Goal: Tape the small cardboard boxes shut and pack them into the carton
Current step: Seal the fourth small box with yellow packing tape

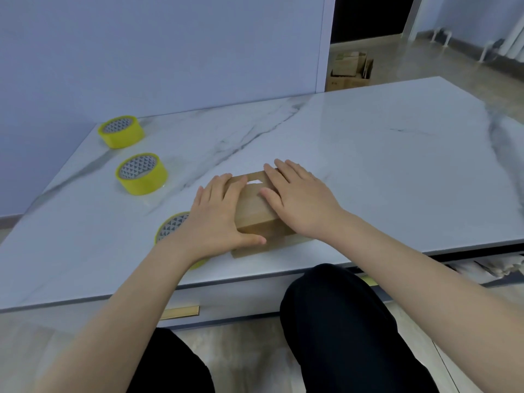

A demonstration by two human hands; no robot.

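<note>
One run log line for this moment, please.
left hand presses small brown cardboard box | right hand presses it | yellow tape rolls idle

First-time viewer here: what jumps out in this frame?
The left hand and right hand rest on a small cardboard box near the marble table's front edge. Three yellow tape rolls line its left side: far, middle, and nearest, partly hidden behind the left wrist.
</note>
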